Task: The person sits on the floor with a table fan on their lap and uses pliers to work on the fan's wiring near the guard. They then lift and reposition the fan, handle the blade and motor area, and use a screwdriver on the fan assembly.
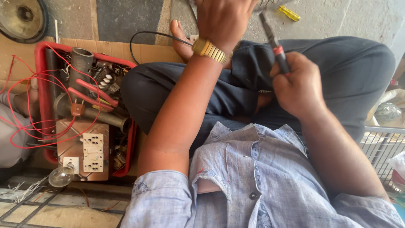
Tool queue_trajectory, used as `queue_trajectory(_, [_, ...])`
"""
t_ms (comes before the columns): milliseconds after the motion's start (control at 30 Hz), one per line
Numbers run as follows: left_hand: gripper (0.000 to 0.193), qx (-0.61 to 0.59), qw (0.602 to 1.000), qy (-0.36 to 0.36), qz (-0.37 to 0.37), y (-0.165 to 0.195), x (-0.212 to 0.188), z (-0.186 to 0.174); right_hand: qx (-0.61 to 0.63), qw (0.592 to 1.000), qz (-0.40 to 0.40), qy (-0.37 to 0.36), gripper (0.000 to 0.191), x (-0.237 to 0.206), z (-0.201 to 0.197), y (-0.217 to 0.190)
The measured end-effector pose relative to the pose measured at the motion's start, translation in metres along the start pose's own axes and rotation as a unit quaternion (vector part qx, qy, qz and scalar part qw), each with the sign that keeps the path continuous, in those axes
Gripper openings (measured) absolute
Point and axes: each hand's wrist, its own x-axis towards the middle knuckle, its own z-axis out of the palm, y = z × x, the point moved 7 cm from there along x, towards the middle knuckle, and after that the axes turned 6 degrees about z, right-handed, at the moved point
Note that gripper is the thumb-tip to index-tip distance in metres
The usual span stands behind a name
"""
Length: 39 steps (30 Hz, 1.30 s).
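My left hand (pixel 223 19) reaches up over my crossed legs in dark trousers (pixel 337 71), with a gold wristwatch (pixel 209 50) on the wrist. Its fingers run past the top edge, so what they touch is hidden. My right hand (pixel 299 86) is closed around a slim dark tool with a red band (pixel 275 42), which looks like pliers. The tool's tip points up toward my left hand. A bare foot (pixel 181 40) shows just left of the watch.
A red tray (pixel 41 55) at left holds metal pipes, red wire, a switch plate (pixel 93 152) and small parts. A glass bulb (pixel 61 176) lies below it. Another person's hand (pixel 25 101) rests at the far left. A yellow screwdriver (pixel 289 13) lies at the top and a wire grille (pixel 382 145) at right.
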Motion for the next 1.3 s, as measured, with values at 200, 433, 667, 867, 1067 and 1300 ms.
queue_trajectory(200, [0.045, 0.039, 0.993, 0.104, -0.032, 0.014, -0.045, -0.025, -0.055, 0.998, 0.016, -0.035, 0.014, -0.006, 0.018, 0.016])
queue_trajectory(433, [0.050, 0.035, 0.996, 0.086, -0.004, 0.034, -0.058, -0.010, -0.101, 0.993, -0.065, -0.022, 0.011, -0.010, 0.019, 0.035])
queue_trajectory(667, [0.042, 0.033, 0.996, 0.079, -0.011, 0.028, -0.058, -0.013, -0.070, 0.994, -0.080, -0.025, 0.012, -0.008, 0.023, 0.034])
queue_trajectory(867, [0.038, 0.038, 0.997, 0.062, -0.010, 0.035, -0.057, -0.020, -0.084, 0.991, -0.100, -0.019, 0.010, -0.008, 0.026, 0.023])
queue_trajectory(1067, [0.040, 0.039, 0.998, 0.040, -0.010, 0.037, -0.058, -0.022, -0.079, 0.993, -0.088, -0.020, 0.010, -0.003, 0.031, 0.019])
queue_trajectory(1300, [0.036, 0.035, 0.997, 0.071, 0.003, 0.031, -0.061, -0.019, -0.085, 0.990, -0.108, -0.032, 0.018, -0.007, 0.025, 0.020])
